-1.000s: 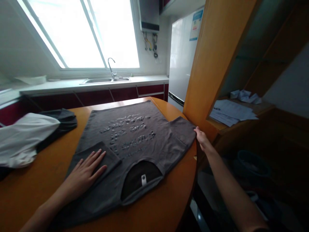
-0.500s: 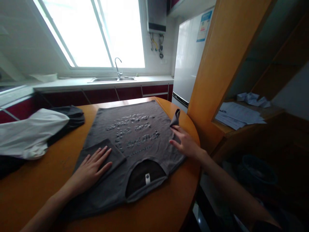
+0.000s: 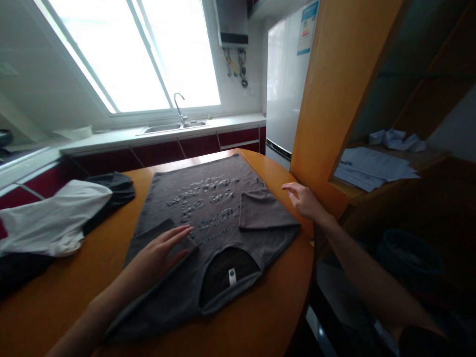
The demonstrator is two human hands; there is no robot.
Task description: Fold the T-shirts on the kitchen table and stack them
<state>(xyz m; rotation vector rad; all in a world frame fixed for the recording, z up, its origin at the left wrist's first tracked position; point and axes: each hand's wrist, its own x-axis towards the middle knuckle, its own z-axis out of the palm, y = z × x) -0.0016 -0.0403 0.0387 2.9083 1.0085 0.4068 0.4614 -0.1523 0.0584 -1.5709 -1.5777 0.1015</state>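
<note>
A dark grey T-shirt point(image 3: 208, 198) with raised lettering lies spread on the wooden table, its neckline toward me and a white label showing inside the collar. Both sleeves are folded inward over the chest. Over the left sleeve fold point(image 3: 159, 230) is my left hand point(image 3: 163, 250), fingers stretched out and holding nothing; whether it touches the cloth I cannot tell. My right hand point(image 3: 303, 198) hovers by the table's right edge, apart from the right sleeve point(image 3: 266, 210), with its fingers loosely extended and nothing in them.
White and dark clothes point(image 3: 59, 213) lie heaped on the left of the table point(image 3: 85, 282). A wooden pillar point(image 3: 330, 89) and a shelf with papers point(image 3: 375, 166) stand close on the right. Beyond are a sink counter point(image 3: 122, 136) and a fridge point(image 3: 284, 79).
My right hand has let go of the right sleeve, which now lies folded inward, and has moved right. My left hand has shifted slightly right and seems raised. The view has tilted a little.
</note>
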